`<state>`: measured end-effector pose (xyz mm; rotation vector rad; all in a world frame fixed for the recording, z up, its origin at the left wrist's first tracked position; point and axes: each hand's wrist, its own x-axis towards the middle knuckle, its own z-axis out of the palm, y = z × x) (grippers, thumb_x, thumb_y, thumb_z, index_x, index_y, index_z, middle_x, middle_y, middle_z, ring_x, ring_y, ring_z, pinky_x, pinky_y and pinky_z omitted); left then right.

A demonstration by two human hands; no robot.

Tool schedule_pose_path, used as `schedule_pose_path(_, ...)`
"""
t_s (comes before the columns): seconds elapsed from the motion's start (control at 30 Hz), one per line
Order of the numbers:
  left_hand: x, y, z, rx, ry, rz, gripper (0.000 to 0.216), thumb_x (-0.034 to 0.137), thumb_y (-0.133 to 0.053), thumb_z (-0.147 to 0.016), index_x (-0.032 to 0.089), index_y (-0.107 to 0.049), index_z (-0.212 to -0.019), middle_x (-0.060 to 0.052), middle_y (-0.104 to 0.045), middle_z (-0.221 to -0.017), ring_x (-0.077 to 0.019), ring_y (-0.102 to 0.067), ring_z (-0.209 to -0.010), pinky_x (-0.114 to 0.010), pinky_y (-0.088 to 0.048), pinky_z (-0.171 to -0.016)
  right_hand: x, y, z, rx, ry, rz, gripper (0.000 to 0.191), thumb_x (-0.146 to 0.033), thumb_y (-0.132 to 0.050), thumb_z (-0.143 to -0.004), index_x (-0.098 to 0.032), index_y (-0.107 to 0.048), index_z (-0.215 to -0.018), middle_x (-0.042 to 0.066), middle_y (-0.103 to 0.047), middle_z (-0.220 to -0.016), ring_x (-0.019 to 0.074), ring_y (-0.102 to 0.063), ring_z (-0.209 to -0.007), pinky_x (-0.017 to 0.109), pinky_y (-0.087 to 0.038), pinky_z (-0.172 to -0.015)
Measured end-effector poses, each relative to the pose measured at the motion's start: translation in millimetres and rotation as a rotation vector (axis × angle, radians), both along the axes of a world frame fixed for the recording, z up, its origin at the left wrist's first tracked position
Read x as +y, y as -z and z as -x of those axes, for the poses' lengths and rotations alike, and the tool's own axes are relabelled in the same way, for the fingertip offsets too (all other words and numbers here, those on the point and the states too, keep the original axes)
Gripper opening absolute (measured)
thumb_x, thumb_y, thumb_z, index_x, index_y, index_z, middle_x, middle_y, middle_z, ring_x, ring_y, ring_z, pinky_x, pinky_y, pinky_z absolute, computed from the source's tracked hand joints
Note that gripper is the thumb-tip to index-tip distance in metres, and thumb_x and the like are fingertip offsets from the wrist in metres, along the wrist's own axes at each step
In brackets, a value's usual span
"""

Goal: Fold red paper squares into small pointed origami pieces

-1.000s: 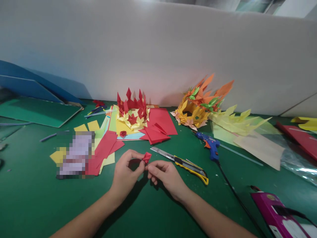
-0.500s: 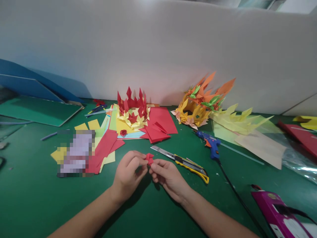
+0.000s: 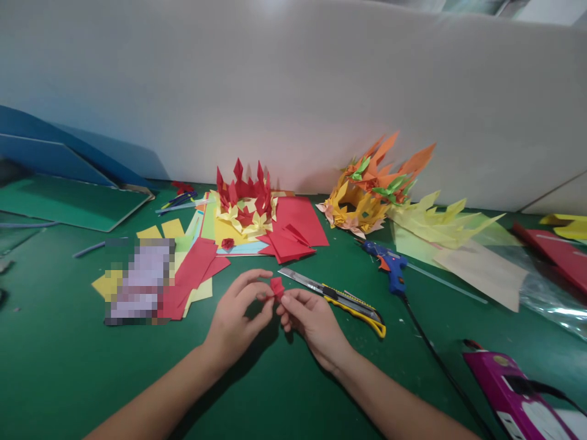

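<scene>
Small red folded-paper piece [image 3: 277, 286] sits above the dark-green tabletop [image 3: 257, 391], pinched by my bare left hand [image 3: 237, 310] and bare right hand [image 3: 314, 324], apparently to steady both sides, though from here I cannot make out its folds.

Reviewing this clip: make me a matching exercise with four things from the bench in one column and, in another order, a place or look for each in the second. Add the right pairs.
Things
1. small red paper piece
2. box cutter
3. glue gun
4. red paper crown

Places and looks
A. blue, with an orange trigger
B. standing on coloured sheets
C. held between the left hand and right hand
D. yellow handle, blade extended

Right pairs: 1-C, 2-D, 3-A, 4-B
</scene>
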<state>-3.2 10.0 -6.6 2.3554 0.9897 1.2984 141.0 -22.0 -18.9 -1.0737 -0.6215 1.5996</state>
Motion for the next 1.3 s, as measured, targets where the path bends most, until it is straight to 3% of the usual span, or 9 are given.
schedule_pose_path(0.17, -0.3, 1.5, -0.8, -0.029, 0.017, 0.069, 0.013, 0.008, -0.052, -0.076, 0.020, -0.056, -0.073, -0.004, -0.068, -0.079, -0.0177, -0.066, -0.088, -0.026, -0.055, -0.070, 3.1, 4.3, -3.1, -0.205, 0.041, -0.062, 0.037, -0.045, -0.077, -0.053, -0.014, -0.062, -0.065, -0.003, -0.060, -0.052, 0.0060, -0.049, -0.042, 0.018, -0.038, -0.042)
schedule_pose_path(0.3, -1.0, 2.5, -2.3, -0.101, 0.026, 0.218, 0.009, 0.013, -0.054, -0.076, 0.020, -0.059, -0.075, -0.006, -0.069, -0.083, -0.0182, -0.066, -0.087, -0.027, -0.057, -0.068, 5.7, 3.3, -7.0, -0.366, 0.052, -0.152, 0.030, -0.042, -0.072, -0.059, -0.015, -0.059, -0.062, -0.006, -0.051, -0.045, 0.0057, -0.043, -0.039, 0.019, -0.034, -0.040)
schedule_pose_path(0.6, -1.1, 4.6, -9.1, -0.352, -0.027, 0.564, 0.003, 0.019, -0.057, -0.072, 0.018, -0.055, -0.071, -0.006, -0.065, -0.088, -0.0147, -0.065, -0.074, -0.029, -0.058, -0.066, 3.8, 4.4, -7.5, -0.372, 0.037, -0.164, 0.031, -0.045, -0.070, -0.061, -0.017, -0.058, -0.065, -0.004, -0.055, -0.050, 0.0070, -0.047, -0.041, 0.019, -0.037, -0.040)
schedule_pose_path(0.93, -1.6, 6.2, -3.6, -0.052, -0.021, 0.059, 0.012, 0.009, -0.057, -0.076, 0.020, -0.060, -0.073, -0.005, -0.063, -0.088, -0.0165, -0.063, -0.085, -0.030, -0.054, -0.076, 6.5, -1.3, -14.6, -0.158, 0.032, -0.055, 0.037, -0.045, -0.079, -0.053, -0.014, -0.062, -0.064, -0.004, -0.059, -0.050, 0.0045, -0.047, -0.041, 0.017, -0.036, -0.041)
schedule_pose_path(1.13, -3.4, 1.0, -1.8, 0.005, 0.041, -0.045, 0.016, 0.008, -0.054, -0.080, 0.021, -0.062, -0.074, -0.006, -0.067, -0.088, -0.0164, -0.065, -0.083, -0.028, -0.054, -0.076, 7.8, -5.3, -19.0, 0.013, -0.081, 0.038, 0.035, -0.039, -0.082, -0.051, -0.013, -0.062, -0.064, -0.004, -0.060, -0.052, 0.0030, -0.047, -0.041, 0.015, -0.035, -0.042)
schedule_pose_path(1.3, -2.9, 2.3, -1.2, -0.078, 0.043, 0.066, 0.009, 0.014, -0.062, -0.078, 0.020, -0.066, -0.083, -0.007, -0.071, -0.089, -0.0176, -0.067, -0.086, -0.028, -0.056, -0.077, 8.2, -3.0, -17.2, -0.033, -0.036, 0.001, 0.036, -0.040, -0.081, -0.049, -0.015, -0.060, -0.062, -0.005, -0.057, -0.050, 0.0043, -0.046, -0.041, 0.017, -0.035, -0.042)
